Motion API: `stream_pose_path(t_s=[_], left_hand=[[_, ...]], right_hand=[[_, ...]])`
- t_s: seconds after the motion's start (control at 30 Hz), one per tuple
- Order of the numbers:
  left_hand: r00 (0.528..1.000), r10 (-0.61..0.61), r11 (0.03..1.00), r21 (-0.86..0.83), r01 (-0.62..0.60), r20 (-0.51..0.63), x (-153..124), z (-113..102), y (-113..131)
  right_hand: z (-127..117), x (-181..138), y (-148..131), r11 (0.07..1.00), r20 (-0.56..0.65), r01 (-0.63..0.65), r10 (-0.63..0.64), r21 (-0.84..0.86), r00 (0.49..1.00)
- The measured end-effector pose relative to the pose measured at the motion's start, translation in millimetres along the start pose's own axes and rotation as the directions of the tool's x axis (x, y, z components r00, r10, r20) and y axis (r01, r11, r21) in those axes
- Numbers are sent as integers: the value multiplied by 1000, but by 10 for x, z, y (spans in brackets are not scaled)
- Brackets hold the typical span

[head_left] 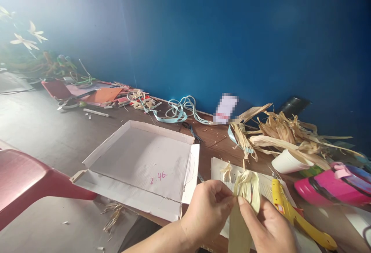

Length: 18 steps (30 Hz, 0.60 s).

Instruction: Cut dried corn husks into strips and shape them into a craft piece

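Both my hands are at the lower right, pinching a pale yellow-green corn husk. The husk is gathered and pleated at its top, and a flat strip of it hangs below my fingers. My left hand grips the left edge between thumb and fingertips. My right hand presses its thumb on the front, with its other fingers partly hidden behind. Under the hands lie printed sheets of paper. Close by on the right is a yellow glue gun.
An open cardboard box lid marked "2.46." lies to the left. Dried corn husks, a white paper cup and a pink container are at the right. Scissors and blue cord lie near the blue wall. A red chair stands left.
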<state>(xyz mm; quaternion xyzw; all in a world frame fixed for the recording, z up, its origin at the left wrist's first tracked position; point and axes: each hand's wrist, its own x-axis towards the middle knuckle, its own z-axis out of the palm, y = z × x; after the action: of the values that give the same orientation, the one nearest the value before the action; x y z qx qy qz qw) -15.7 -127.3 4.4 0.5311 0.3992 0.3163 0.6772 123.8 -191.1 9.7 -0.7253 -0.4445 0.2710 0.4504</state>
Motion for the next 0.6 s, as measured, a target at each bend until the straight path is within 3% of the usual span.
stream_pose_path(t_s=[0.1, 0.23, 0.37, 0.5, 0.6], left_hand=[[998, 30, 1000, 1, -30, -55, -36, 33, 32], [993, 104, 993, -52, -108, -62, -57, 33, 62], [997, 81, 981, -175, -82, -14, -12, 11, 32], [995, 89, 971, -217, -97, -46, 20, 50, -1], [995, 73, 943, -319, -89, -63, 21, 88, 31]], right_hand=[[2, 0, 4, 991, -23, 33, -36, -127, 999], [-22, 1, 26, 981, -117, -46, 24, -188, 993], [-44, 20, 56, 986, -134, -32, 10, -161, 991], [28, -3, 28, 1000, -78, 12, -14, -28, 997], [88, -44, -20, 995, -99, -42, 33, -92, 995]])
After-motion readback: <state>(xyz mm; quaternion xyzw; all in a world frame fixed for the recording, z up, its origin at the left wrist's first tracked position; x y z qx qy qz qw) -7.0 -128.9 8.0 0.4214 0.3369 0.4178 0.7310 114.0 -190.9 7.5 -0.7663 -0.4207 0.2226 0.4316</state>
